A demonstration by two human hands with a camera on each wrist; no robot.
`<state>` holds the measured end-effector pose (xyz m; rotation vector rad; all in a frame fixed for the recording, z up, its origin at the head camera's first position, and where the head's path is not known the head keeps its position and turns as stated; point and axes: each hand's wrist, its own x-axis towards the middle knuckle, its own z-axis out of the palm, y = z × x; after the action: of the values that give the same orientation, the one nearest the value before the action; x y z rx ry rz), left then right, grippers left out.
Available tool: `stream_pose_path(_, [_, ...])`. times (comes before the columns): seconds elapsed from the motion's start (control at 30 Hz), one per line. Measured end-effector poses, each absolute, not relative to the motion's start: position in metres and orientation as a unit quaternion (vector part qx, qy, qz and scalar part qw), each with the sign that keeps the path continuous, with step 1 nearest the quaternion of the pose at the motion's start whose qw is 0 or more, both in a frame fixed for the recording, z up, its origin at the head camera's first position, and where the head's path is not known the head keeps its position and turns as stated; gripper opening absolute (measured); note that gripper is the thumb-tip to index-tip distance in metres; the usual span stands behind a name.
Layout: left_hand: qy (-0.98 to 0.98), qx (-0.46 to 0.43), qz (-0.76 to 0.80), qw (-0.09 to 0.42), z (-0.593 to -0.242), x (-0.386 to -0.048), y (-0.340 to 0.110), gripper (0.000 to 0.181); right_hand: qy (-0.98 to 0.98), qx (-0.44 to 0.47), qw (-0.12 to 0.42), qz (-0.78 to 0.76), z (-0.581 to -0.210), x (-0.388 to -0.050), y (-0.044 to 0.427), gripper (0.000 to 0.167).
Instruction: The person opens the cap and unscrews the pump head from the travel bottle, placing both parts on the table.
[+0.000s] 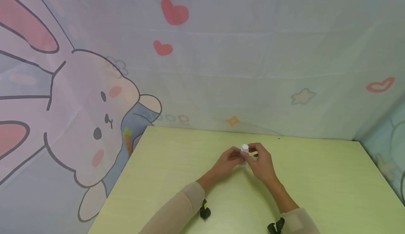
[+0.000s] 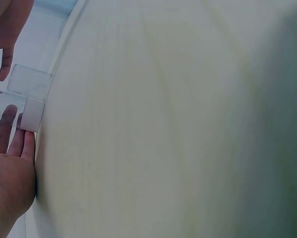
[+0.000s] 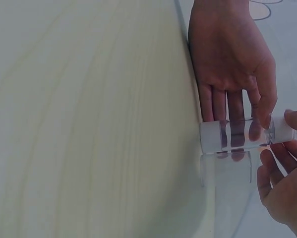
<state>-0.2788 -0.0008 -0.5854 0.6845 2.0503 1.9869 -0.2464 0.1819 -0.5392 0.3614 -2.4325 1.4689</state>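
A small clear bottle (image 3: 237,135) stands upright on the table, white at its lower end, with a white cap (image 1: 245,147) on top. My left hand (image 1: 227,161) holds the bottle's body, its fingers behind and the thumb near the neck in the right wrist view. At the top, my right hand (image 1: 263,162) pinches the cap with thumb and fingers. Right beside the bottle is a clear, straight-sided cup (image 2: 30,82), below my right hand; I cannot tell whether the two touch.
The pale yellow-green table (image 1: 177,156) reaches back to a hanging cloth (image 1: 221,69) printed with a rabbit and hearts. Both sleeves have small black devices at the cuffs, the left one (image 1: 205,210) close to the tabletop.
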Motion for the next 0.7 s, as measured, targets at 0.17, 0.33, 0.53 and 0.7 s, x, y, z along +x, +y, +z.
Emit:
stream_pose_path(0.17, [0.691, 0.239, 0.674, 0.105, -0.5865, -0.2787, -0.0011, 0.023, -0.843, 0.128, 0.139, 0.503, -0.5404, -0.2455, 0.1822, 0.030])
stream_pose_path(0.33, [0.690, 0.241, 0.675, 0.103, -0.5864, -0.2785, -0.0012, 0.023, -0.845, 0.137, 0.143, 0.497, -0.5414, -0.2459, 0.1823, 0.029])
stream_pose_path(0.53, [0.696, 0.235, 0.670, 0.102, -0.5859, -0.2782, -0.0009, 0.023, -0.845, 0.146, 0.143, 0.494, -0.5425, -0.2468, 0.1827, 0.029])
stream_pose_path(0.7, [0.698, 0.229, 0.670, 0.104, -0.5837, -0.2781, -0.0008, 0.023, -0.847, 0.150, 0.137, 0.491, -0.5425, -0.2476, 0.1832, 0.030])
